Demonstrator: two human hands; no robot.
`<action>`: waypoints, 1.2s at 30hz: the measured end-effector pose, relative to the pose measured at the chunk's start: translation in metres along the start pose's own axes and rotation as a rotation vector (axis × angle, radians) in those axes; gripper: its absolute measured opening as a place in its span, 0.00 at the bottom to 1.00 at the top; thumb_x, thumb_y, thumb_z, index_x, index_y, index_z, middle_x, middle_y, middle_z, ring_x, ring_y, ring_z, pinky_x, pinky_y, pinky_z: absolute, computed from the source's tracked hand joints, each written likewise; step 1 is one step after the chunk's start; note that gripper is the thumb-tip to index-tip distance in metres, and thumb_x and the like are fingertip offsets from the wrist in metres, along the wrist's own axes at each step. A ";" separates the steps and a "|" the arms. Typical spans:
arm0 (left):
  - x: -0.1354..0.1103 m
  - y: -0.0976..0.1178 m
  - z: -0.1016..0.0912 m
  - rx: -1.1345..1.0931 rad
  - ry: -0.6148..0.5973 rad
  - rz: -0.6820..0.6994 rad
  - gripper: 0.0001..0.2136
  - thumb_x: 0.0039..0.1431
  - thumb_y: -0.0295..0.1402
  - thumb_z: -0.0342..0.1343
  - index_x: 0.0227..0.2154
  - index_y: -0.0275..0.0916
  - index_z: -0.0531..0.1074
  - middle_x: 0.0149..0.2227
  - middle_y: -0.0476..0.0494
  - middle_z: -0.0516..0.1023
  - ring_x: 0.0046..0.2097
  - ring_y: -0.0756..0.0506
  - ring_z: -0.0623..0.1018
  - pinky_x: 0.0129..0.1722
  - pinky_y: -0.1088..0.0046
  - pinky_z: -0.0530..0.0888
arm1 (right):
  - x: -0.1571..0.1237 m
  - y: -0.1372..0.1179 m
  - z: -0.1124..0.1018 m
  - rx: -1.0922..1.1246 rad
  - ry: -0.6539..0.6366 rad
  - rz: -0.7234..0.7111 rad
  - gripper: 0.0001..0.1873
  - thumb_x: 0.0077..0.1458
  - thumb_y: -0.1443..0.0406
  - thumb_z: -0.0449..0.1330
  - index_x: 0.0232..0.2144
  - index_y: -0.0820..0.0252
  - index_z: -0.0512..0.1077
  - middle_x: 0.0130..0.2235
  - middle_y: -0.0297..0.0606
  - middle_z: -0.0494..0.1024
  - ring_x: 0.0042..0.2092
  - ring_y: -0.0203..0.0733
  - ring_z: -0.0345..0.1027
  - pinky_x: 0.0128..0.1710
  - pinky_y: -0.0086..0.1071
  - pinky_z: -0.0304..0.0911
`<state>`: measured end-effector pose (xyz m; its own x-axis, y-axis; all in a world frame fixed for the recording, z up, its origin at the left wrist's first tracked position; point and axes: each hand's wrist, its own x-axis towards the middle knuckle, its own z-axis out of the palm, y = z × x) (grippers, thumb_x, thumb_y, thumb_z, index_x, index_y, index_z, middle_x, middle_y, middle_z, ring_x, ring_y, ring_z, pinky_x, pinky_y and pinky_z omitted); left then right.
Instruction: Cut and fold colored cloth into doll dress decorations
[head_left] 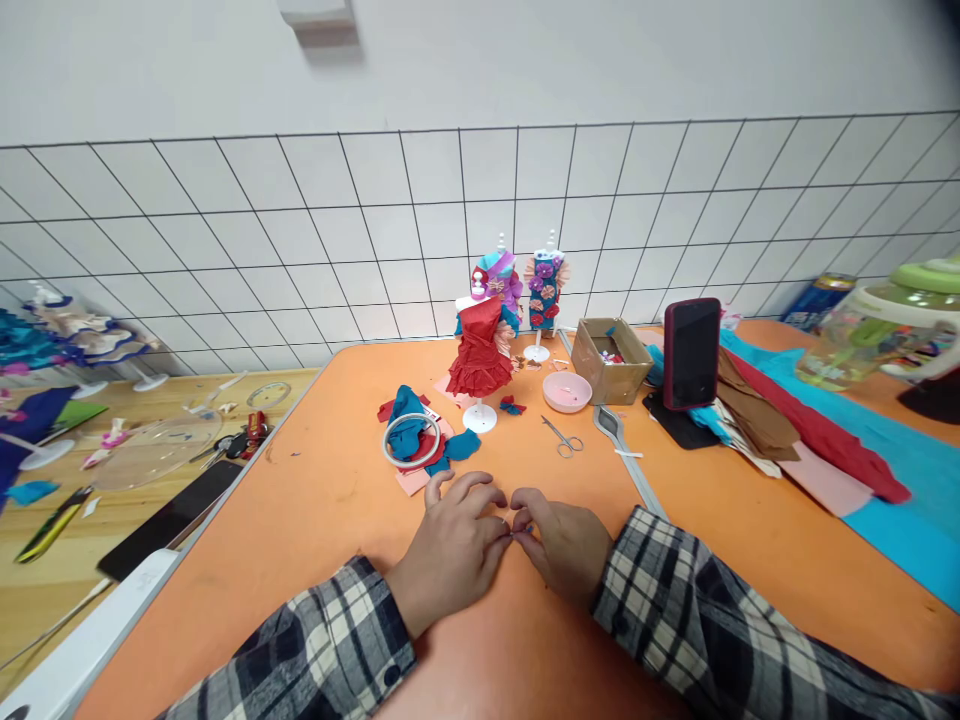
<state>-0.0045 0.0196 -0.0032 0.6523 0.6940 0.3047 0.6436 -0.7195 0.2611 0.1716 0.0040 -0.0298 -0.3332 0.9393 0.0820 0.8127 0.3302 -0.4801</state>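
Note:
My left hand (459,540) and my right hand (561,540) meet fingertip to fingertip low over the orange table. Each pinches thumb against forefinger, and whatever small thing lies between them is mostly hidden; a tiny bluish bit shows by the right fingers. Beyond my left hand lie blue paper scraps (462,446) and red and pink pieces, with a white ring (387,440) on top. A small mannequin in a red paper dress (481,345) stands behind them. Small scissors (562,437) rest beyond my right hand, near a pink dish (567,393).
Two more dressed mannequins (545,290) stand by the tiled wall. At right are a cardboard box (611,360), an upright phone (691,353), a grey tape (630,462), coloured paper sheets (840,440) and a clear jug (870,330). A wooden surface at left holds a cutter (52,525) and a dark phone (169,518).

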 end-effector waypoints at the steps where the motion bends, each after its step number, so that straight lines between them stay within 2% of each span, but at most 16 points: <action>1: 0.000 0.000 -0.001 -0.017 -0.006 0.006 0.08 0.56 0.27 0.54 0.33 0.45 0.77 0.41 0.45 0.75 0.51 0.39 0.68 0.52 0.49 0.54 | -0.001 0.000 0.000 0.021 0.008 -0.003 0.13 0.57 0.69 0.52 0.46 0.54 0.63 0.35 0.32 0.80 0.36 0.40 0.74 0.28 0.28 0.56; 3: 0.002 -0.003 -0.001 -0.058 -0.005 -0.006 0.08 0.55 0.27 0.54 0.32 0.45 0.77 0.39 0.45 0.76 0.48 0.40 0.69 0.50 0.52 0.58 | -0.002 0.002 -0.001 0.080 0.070 -0.039 0.13 0.54 0.68 0.54 0.44 0.55 0.64 0.36 0.34 0.79 0.36 0.40 0.72 0.31 0.29 0.59; 6: 0.005 -0.016 0.000 -0.167 0.076 -0.113 0.06 0.54 0.27 0.55 0.29 0.41 0.77 0.36 0.45 0.76 0.42 0.42 0.72 0.45 0.59 0.65 | -0.001 0.002 -0.007 0.274 0.283 -0.091 0.24 0.45 0.66 0.60 0.47 0.57 0.63 0.47 0.44 0.72 0.41 0.42 0.68 0.31 0.30 0.63; 8: 0.008 -0.028 0.003 -0.291 0.174 -0.238 0.05 0.53 0.27 0.55 0.26 0.39 0.75 0.35 0.45 0.76 0.40 0.44 0.74 0.43 0.63 0.69 | 0.004 0.000 -0.010 0.471 0.420 -0.025 0.26 0.43 0.65 0.61 0.47 0.58 0.63 0.51 0.48 0.65 0.41 0.42 0.64 0.25 0.28 0.62; 9: 0.009 -0.033 0.004 -0.363 0.226 -0.301 0.05 0.53 0.28 0.55 0.24 0.38 0.74 0.35 0.44 0.77 0.39 0.45 0.75 0.42 0.65 0.71 | 0.008 -0.002 -0.010 0.571 0.452 0.036 0.22 0.44 0.64 0.60 0.44 0.58 0.65 0.49 0.48 0.65 0.40 0.41 0.63 0.22 0.26 0.61; 10: 0.011 -0.037 0.004 -0.431 0.272 -0.354 0.05 0.53 0.29 0.55 0.23 0.38 0.73 0.35 0.44 0.77 0.39 0.45 0.76 0.42 0.66 0.72 | 0.013 -0.005 -0.009 0.672 0.445 0.103 0.16 0.45 0.62 0.60 0.39 0.58 0.67 0.45 0.46 0.66 0.37 0.40 0.63 0.20 0.25 0.58; 12: 0.013 -0.041 0.006 -0.540 0.325 -0.427 0.05 0.52 0.30 0.55 0.23 0.37 0.72 0.35 0.43 0.78 0.38 0.45 0.77 0.40 0.68 0.74 | 0.023 -0.011 -0.002 0.900 0.300 0.238 0.12 0.46 0.58 0.60 0.30 0.59 0.67 0.32 0.37 0.67 0.29 0.35 0.60 0.17 0.24 0.53; 14: 0.013 -0.040 0.006 -0.599 0.323 -0.453 0.05 0.52 0.30 0.55 0.24 0.37 0.72 0.35 0.43 0.79 0.39 0.45 0.78 0.40 0.68 0.74 | 0.031 -0.018 0.008 1.141 0.091 0.364 0.17 0.44 0.53 0.62 0.27 0.59 0.65 0.22 0.27 0.60 0.20 0.29 0.50 0.14 0.23 0.46; 16: 0.012 -0.036 0.006 -0.617 0.285 -0.447 0.04 0.53 0.30 0.55 0.26 0.37 0.73 0.35 0.43 0.80 0.39 0.45 0.79 0.40 0.69 0.75 | 0.035 -0.023 0.015 1.302 -0.011 0.443 0.21 0.40 0.50 0.63 0.28 0.59 0.65 0.19 0.21 0.55 0.17 0.26 0.43 0.13 0.23 0.39; 23: 0.007 -0.034 0.006 -0.641 0.158 -0.408 0.05 0.55 0.28 0.54 0.30 0.37 0.75 0.30 0.48 0.81 0.32 0.48 0.79 0.34 0.76 0.74 | 0.033 -0.023 0.012 1.353 -0.055 0.480 0.23 0.38 0.49 0.66 0.28 0.60 0.67 0.16 0.19 0.54 0.16 0.25 0.41 0.13 0.22 0.35; 32: 0.005 -0.030 -0.008 -0.609 0.079 -0.327 0.06 0.57 0.30 0.55 0.30 0.37 0.77 0.30 0.47 0.81 0.32 0.48 0.79 0.34 0.76 0.73 | 0.030 -0.019 0.013 1.402 -0.047 0.485 0.21 0.41 0.50 0.65 0.27 0.61 0.69 0.15 0.20 0.55 0.16 0.25 0.41 0.13 0.22 0.38; 34: 0.004 -0.031 -0.007 -0.683 0.067 -0.341 0.06 0.56 0.30 0.56 0.30 0.36 0.77 0.30 0.45 0.81 0.33 0.48 0.79 0.34 0.75 0.73 | 0.030 -0.021 0.012 1.405 -0.042 0.486 0.21 0.40 0.51 0.65 0.27 0.62 0.69 0.15 0.22 0.58 0.16 0.25 0.42 0.12 0.21 0.39; 36: 0.004 -0.033 -0.004 -0.808 0.067 -0.373 0.06 0.56 0.31 0.56 0.30 0.35 0.77 0.30 0.44 0.81 0.33 0.47 0.79 0.34 0.74 0.74 | 0.029 -0.021 0.011 1.409 -0.026 0.481 0.21 0.39 0.51 0.66 0.27 0.62 0.69 0.19 0.26 0.65 0.17 0.25 0.44 0.12 0.21 0.40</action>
<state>-0.0240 0.0460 -0.0071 0.4160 0.9018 0.1173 0.3141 -0.2635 0.9121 0.1393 0.0234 -0.0268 -0.1944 0.9224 -0.3338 -0.2690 -0.3774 -0.8861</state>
